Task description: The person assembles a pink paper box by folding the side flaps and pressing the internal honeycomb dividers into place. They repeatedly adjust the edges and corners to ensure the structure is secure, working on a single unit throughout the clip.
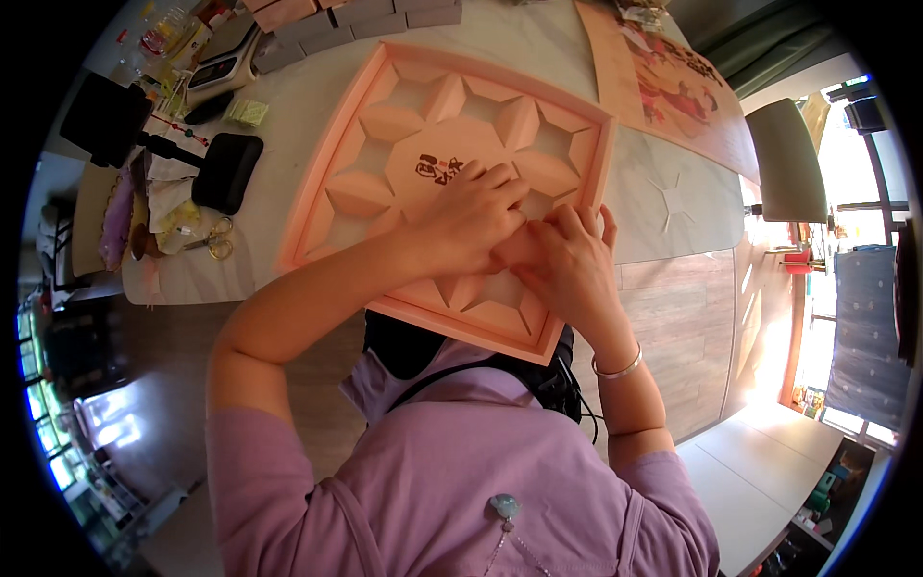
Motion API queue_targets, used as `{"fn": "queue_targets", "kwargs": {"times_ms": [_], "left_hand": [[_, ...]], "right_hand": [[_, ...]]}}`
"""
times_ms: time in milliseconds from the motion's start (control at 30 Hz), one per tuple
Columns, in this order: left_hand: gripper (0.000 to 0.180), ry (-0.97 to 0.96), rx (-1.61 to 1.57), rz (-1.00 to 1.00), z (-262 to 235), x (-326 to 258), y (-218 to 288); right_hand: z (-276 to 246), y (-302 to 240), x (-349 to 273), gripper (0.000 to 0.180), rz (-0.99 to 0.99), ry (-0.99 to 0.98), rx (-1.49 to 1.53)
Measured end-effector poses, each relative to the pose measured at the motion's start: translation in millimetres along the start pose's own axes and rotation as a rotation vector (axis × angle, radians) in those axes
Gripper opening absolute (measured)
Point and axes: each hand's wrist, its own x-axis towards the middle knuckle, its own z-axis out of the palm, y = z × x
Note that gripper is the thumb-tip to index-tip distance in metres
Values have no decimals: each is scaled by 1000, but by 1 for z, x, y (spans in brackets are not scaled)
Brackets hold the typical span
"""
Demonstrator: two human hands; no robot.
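A shallow peach-coloured cardboard box point(330, 163) lies tilted over the near edge of the table. Inside it sits a folded card insert point(486, 142) with a printed middle panel and several angular openings around it. My left hand point(476, 216) reaches across the middle panel, fingers bent down onto the insert's right side. Beside it, my right hand point(575, 264) has its fingers curled, with the thumb toward the left hand. Both hands pinch folded card of the insert between them; the exact fold is partly hidden by the fingers.
Gold-handled scissors point(221, 240), a black pouch point(228, 173) and a scale point(219, 72) lie on the left. Grey and pink boxes point(332, 40) stand at the back. A printed peach sheet or lid point(663, 91) lies far right, near a chair point(786, 159).
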Motion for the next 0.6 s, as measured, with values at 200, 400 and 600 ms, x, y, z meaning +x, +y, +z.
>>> {"fn": "queue_targets", "kwargs": {"times_ms": [200, 400, 600], "left_hand": [[25, 72, 28, 19, 3, 1, 1], [22, 137, -44, -9, 6, -1, 1], [23, 168, -45, -23, 11, -1, 2]], "right_hand": [[3, -1, 2, 23, 10, 29, -20], [7, 2, 2, 12, 5, 62, 23], [12, 4, 1, 13, 7, 85, 52]]}}
